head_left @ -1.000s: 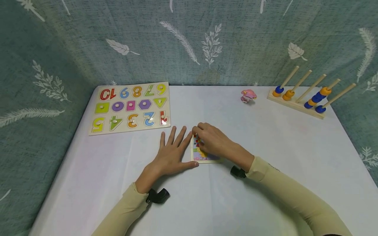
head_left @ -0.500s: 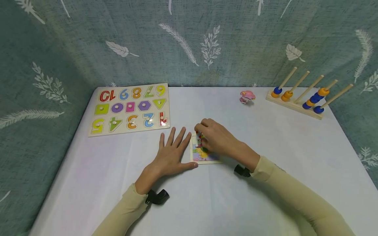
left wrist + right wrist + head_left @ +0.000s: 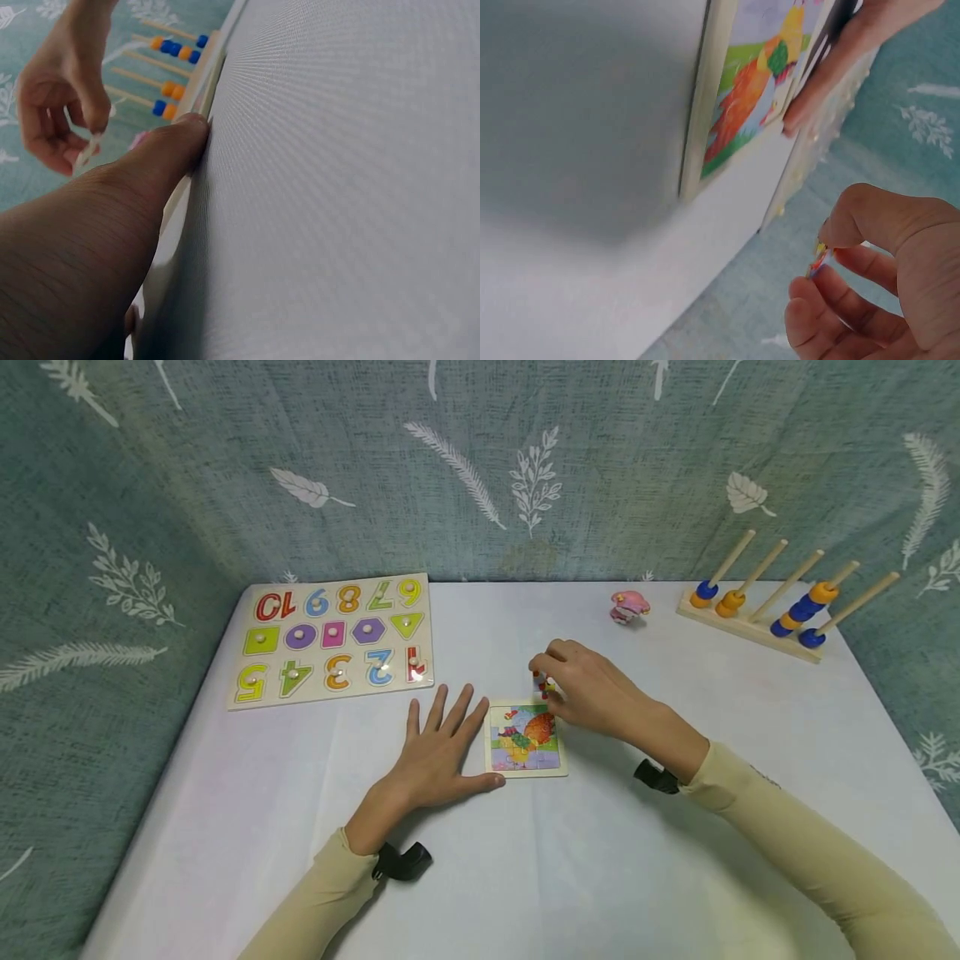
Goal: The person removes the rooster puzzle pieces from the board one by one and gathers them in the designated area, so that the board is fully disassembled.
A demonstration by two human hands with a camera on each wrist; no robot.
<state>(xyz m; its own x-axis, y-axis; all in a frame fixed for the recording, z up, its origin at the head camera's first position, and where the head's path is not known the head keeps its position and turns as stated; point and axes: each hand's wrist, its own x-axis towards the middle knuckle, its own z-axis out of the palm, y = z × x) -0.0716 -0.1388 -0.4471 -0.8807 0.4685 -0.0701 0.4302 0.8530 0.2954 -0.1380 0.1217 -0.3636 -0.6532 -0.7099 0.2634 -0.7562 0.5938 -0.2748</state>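
A small square jigsaw puzzle [image 3: 528, 747] with a picture of a colourful bird lies in its pale wooden frame at the middle of the table. My left hand [image 3: 431, 756] lies flat with fingers spread, thumb tip and index fingertip at the frame's left side. Above the frame's far right corner, my right hand [image 3: 588, 689] pinches a small puzzle piece [image 3: 821, 259] between thumb and fingers. That piece shows red and yellow print in the right wrist view; the fingers cover part of it. A pale patch shows in the picture's upper left part.
A wooden number-and-shape peg board [image 3: 330, 639] lies at the back left. Towards the back right sits a small pink figurine [image 3: 628, 607]. Beyond it stands a bead counting rack [image 3: 750, 627] with upright pegs. A patterned cloth [image 3: 480, 468] hangs behind the table.
My right hand has moved from over the puzzle to its far right, lifting the pinched piece away and uncovering the bird picture. My left hand has stayed in place.
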